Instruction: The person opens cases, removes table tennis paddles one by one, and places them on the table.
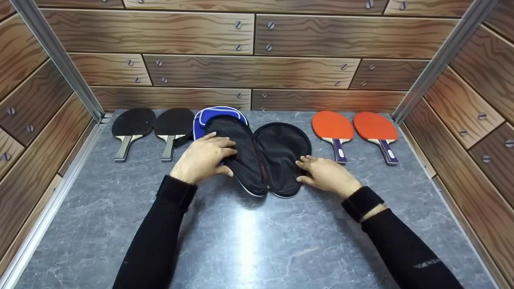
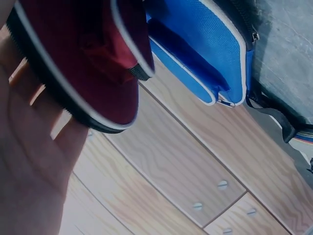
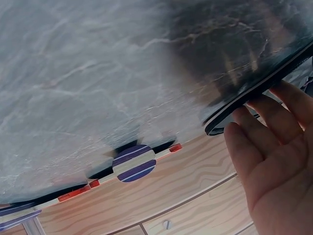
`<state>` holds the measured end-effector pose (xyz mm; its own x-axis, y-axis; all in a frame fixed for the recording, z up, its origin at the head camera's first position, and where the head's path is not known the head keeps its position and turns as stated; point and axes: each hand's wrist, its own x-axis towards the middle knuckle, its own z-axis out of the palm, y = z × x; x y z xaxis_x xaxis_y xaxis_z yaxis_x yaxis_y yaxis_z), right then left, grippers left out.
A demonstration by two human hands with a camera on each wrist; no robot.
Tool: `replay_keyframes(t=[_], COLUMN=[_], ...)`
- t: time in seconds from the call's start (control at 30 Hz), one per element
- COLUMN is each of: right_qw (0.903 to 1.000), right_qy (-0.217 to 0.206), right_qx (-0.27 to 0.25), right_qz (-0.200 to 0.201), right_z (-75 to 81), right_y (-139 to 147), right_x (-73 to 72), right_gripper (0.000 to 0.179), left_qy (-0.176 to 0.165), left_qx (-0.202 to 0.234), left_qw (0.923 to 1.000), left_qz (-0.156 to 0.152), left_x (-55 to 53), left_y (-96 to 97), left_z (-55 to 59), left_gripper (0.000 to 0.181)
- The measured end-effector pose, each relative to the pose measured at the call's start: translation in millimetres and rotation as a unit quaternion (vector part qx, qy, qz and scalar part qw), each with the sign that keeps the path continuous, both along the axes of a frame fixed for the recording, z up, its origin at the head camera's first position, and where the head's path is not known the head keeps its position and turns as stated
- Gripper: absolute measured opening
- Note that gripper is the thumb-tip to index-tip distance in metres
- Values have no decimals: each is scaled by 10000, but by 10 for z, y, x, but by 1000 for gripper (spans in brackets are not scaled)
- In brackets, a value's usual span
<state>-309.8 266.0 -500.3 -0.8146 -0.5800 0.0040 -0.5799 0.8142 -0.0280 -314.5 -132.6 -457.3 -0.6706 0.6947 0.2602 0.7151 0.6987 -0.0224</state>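
Observation:
A zipped table tennis paddle case [image 1: 283, 138] lies unfolded in the middle, black lining facing up. Its maroon outside [image 2: 58, 44] shows in the left wrist view. My left hand [image 1: 204, 156] holds the left half, which is tilted up, fingers over the lining. At the right half's rim, my right hand [image 1: 327, 174] rests its fingertips on the edge, fingers fairly straight; the right wrist view shows them at the zipped rim [image 3: 259, 93]. Behind the left half, a blue paddle case [image 1: 221, 110] with white piping is partly covered.
Two black-faced paddles [image 1: 133, 122] [image 1: 174, 122] lie at the back left. Two red-faced paddles [image 1: 332, 125] [image 1: 375, 126] lie at the back right. Wood-patterned walls [image 1: 200, 34] bound the grey marbled table [image 1: 100, 224] on the back and sides.

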Motion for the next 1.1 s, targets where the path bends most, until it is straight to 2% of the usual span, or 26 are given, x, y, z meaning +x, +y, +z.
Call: replay_keyframes(t=[0.2, 0.37, 0.6, 0.77, 0.87, 1.0, 1.1], right_qw=[9999, 9999, 9998, 9995, 9994, 9989, 9988], right_qy=[-140, -110, -101, -196, -172, -152, -140], right_qx=[-56, -30, -78, -166, -203, -241, -255], right_qz=[-47, 60, 132, 164, 242, 362, 397], right_z=[-7, 3, 12, -2, -12, -24, -20], right_y=[25, 7, -14, -37, -51, -71, -81], right_x=[2, 23, 50, 55, 61, 71, 78], right_gripper=[63, 63, 63, 65, 64, 64, 65], left_qy=[671, 901, 614, 408, 136, -184, -194], left_qx=[64, 410, 1149, 1772, 2095, 2246, 2164], left_qw=[9973, 9928, 9863, 9773, 9715, 9688, 9715], left_qz=[276, 682, 1009, 1086, 1097, 1034, 950], left_x=[-27, -36, -49, -63, -78, -78, -73], left_y=[34, 51, 109, 174, 222, 281, 321], left_z=[10, 13, -8, -57, -99, -149, -173], left_gripper=[82, 100, 113, 121, 128, 131, 124])
